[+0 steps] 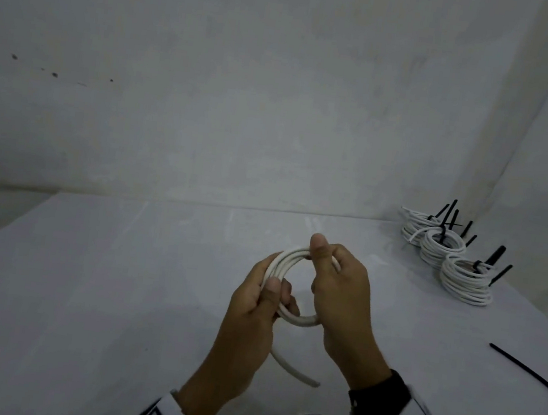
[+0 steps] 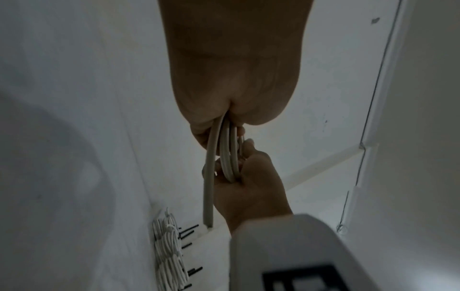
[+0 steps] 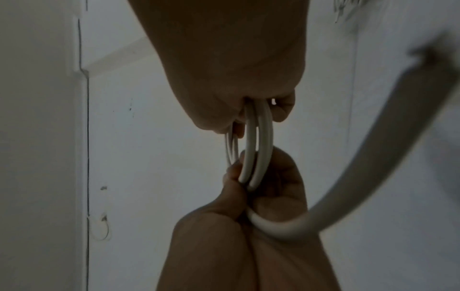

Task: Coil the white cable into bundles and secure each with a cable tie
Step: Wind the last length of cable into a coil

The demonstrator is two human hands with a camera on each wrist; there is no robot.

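Holding the white cable (image 1: 293,261) ring w/ both hands: left hand (image 1: 253,305) is gripping one side tight, right hand (image 1: 341,295) is pinching the other, above the table (image 1: 100,289).

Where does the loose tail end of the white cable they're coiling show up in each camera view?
Head: the cable tail hangs below the left hand, lower centre.
Left wrist: runs straight down, centre.
Right wrist: blurred, sweeping out to the right edge.
Shared landmark: the coil gripped by both hands.

A white table (image 1: 117,291) stands in a corner of bare, dimly lit white walls (image 1: 212,79).
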